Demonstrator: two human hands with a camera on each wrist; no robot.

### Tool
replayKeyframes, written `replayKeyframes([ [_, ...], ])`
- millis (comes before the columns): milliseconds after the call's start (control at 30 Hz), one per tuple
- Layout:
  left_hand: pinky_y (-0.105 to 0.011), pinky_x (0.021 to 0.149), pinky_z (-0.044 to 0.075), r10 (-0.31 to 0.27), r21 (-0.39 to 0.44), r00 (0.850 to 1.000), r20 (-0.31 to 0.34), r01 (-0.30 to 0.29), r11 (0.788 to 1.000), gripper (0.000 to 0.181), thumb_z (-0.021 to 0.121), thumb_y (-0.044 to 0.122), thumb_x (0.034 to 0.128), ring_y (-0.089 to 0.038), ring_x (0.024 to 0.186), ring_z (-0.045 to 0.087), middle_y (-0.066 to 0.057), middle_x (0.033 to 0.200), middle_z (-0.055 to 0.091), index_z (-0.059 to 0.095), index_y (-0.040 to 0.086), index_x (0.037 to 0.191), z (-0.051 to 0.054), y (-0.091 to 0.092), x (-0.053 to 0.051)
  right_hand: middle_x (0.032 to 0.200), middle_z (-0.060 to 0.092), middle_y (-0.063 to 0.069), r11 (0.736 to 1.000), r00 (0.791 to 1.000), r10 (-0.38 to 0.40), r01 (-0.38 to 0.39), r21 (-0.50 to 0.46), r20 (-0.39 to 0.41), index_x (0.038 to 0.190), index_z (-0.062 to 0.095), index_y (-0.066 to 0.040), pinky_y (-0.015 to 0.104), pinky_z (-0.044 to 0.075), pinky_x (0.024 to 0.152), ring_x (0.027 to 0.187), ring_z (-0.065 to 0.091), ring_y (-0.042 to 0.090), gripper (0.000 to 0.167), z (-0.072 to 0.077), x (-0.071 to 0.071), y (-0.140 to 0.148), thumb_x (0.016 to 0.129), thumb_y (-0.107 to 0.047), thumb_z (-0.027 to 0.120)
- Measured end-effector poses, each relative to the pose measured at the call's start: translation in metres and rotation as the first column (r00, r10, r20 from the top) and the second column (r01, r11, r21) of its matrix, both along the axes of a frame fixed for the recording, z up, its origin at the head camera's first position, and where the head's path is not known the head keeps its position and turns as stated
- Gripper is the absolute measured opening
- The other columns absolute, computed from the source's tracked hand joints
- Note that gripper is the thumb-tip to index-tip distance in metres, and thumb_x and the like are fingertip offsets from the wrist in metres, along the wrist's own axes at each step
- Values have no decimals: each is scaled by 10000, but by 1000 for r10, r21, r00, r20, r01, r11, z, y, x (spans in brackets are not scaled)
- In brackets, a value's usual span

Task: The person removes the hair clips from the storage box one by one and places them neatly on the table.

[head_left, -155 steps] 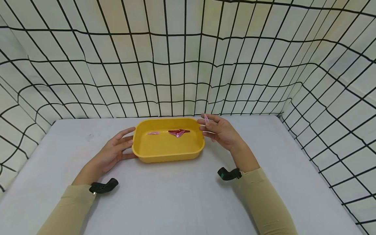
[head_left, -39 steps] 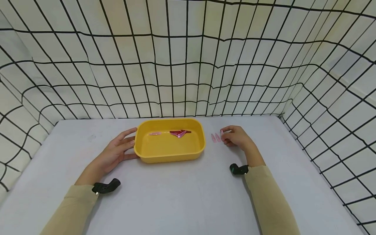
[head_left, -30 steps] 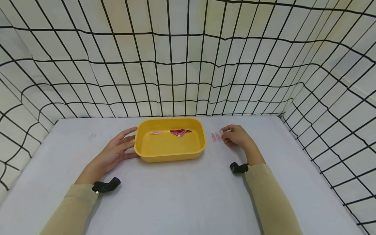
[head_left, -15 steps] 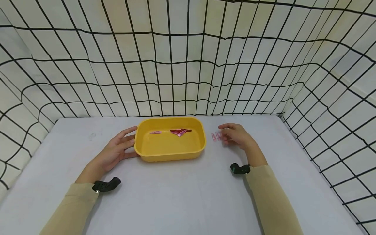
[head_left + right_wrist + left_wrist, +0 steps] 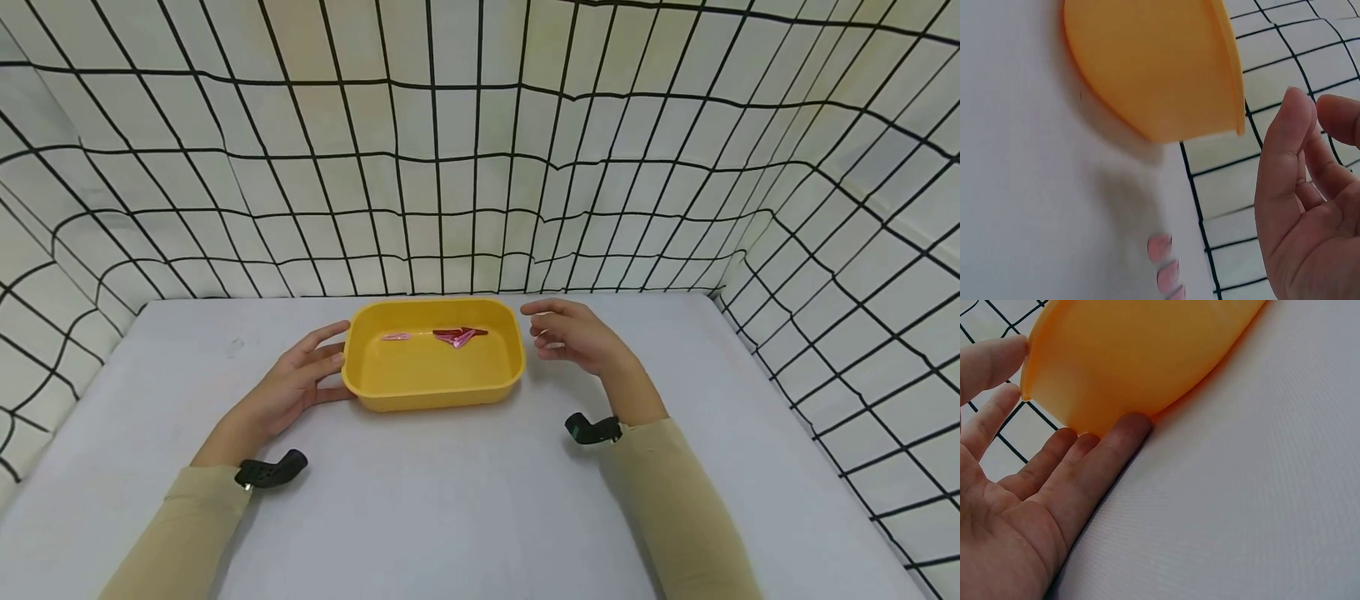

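My left hand (image 5: pixel 294 382) rests its outstretched fingers against the left end of a yellow tray (image 5: pixel 420 375). In the left wrist view, fingertips (image 5: pixel 1132 428) touch the tray's outer wall near the table. A single pink hair clip (image 5: pixel 396 337) lies inside the tray, and right of it is a small heap of red and pink hair clips (image 5: pixel 459 336). Just beyond the tray's right end hovers my right hand (image 5: pixel 576 335), fingers loosely bent and holding nothing. Below it, the right wrist view shows pink hair clips (image 5: pixel 1160 247) in a row on the table; the head view hides them behind the hand.
A white-covered table (image 5: pixel 435 500) carries everything. Black wire mesh (image 5: pixel 480 212) stands along the back and both sides, with pale sheeting behind it. Each wrist wears a black band-mounted device (image 5: pixel 272 469).
The right hand first held a pink clip, set it down beside two others right of the tray, let go, and moved back left towards the tray. The left hand stays at the tray.
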State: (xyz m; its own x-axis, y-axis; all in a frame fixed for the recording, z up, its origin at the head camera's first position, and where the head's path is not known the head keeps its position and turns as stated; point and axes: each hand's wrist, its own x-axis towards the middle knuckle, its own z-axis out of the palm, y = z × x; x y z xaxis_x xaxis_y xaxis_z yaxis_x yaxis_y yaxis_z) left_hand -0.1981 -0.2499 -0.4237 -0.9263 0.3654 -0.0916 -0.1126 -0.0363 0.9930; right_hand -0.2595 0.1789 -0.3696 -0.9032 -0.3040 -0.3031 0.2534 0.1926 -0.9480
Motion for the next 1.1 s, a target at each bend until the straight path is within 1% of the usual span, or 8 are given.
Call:
replayKeyframes([
  [267,-432,900,586,8,-18,1000,0,-8,1000,578,525,233,1049,-125,1167,629,-230,1604,209,272,240,1569,-3,0,-2,1065,599,134,996,996,82,-81,37,-37,1340,591,-69,247,597,677,826,596,223,364,7,-1,-34,995,-183,597],
  [433,-430,897,586,14,-17,1000,9,-13,1000,582,533,241,1046,-125,1164,630,-223,1604,210,276,248,1568,-2,0,-2,1110,618,161,995,994,92,-90,48,-55,1272,643,-133,230,586,653,848,619,253,293,13,-1,-52,984,-169,611],
  [533,-432,901,584,7,-9,1000,10,-7,1000,579,524,229,1050,-130,1174,626,-226,1604,205,273,246,1571,-2,-1,-2,1238,606,214,994,993,108,-107,28,-42,1278,636,-143,250,605,698,901,637,258,294,15,1,-64,986,-158,608],
  [633,-430,901,584,6,-5,1000,9,-6,1000,577,519,222,1052,-128,1176,625,-224,1602,207,272,246,1572,-2,-2,-2,1377,537,231,992,993,120,-120,-25,-8,1366,561,-123,301,617,773,1068,636,330,369,14,3,-76,999,-148,588],
  [800,-424,898,586,8,-8,1000,7,-8,1000,577,515,223,1054,-120,1175,624,-225,1602,212,267,247,1574,-3,-2,-2,1485,445,185,992,991,68,-55,-115,112,1504,391,-147,405,573,934,1277,534,392,516,10,1,-94,1017,-144,562],
  [967,-430,898,586,2,-6,1000,4,-2,1000,575,512,223,1055,-124,1169,627,-231,1601,208,266,244,1574,-4,-2,-2,1475,455,167,994,983,5,15,-106,183,1531,365,-149,449,487,1064,1245,515,360,538,0,-4,-105,1023,-126,539],
  [1033,-433,898,586,2,-6,1000,3,-2,1000,574,513,225,1055,-129,1171,626,-232,1602,209,268,242,1574,-4,-2,-2,1364,520,157,999,986,1,8,-51,168,1521,387,-129,393,516,1004,1102,543,305,524,-2,-7,-109,1020,-125,538],
  [1100,-435,898,586,1,-4,1000,2,-1,1000,574,513,220,1054,-135,1177,624,-234,1604,206,269,238,1573,-4,-2,-2,1253,546,118,999,991,9,-14,36,131,1505,416,-126,330,536,873,967,529,234,508,-3,-8,-113,1015,-146,547],
])
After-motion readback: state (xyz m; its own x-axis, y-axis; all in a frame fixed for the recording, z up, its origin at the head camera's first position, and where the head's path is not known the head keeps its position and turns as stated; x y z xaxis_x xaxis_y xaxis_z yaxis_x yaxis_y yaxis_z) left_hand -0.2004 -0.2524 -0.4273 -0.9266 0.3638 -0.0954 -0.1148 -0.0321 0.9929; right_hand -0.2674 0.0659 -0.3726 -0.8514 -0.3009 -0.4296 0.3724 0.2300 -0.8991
